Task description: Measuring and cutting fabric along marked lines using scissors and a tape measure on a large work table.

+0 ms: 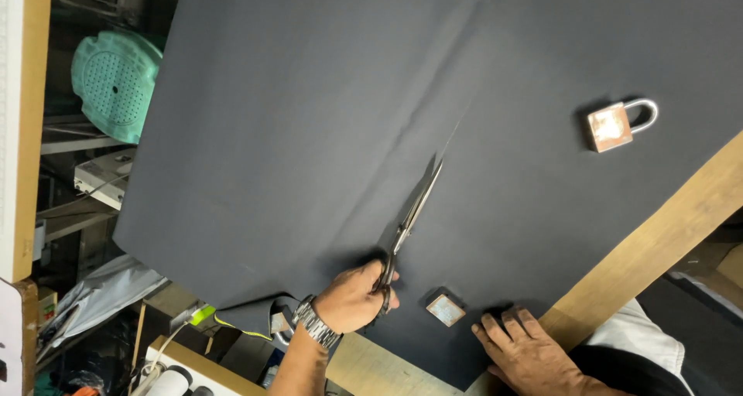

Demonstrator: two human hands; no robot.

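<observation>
Dark cloth [309,133], large sheet spread flat over the wooden tabletop [665,226], partly cut. Scissors [414,206], blades open in the cut line, gripped closed-fisted by the left hand [352,297]. Right hand [530,353], fingers spread, pressing the cloth edge: keep it taut. Weights: padlock [619,124], small square block [446,309]; best steered clear of.

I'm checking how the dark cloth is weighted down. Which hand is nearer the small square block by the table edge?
Right. The right hand lies flat on the cloth just beside the small square block; the left hand, gripping the scissors, sits slightly farther off on the block's other side.
</observation>
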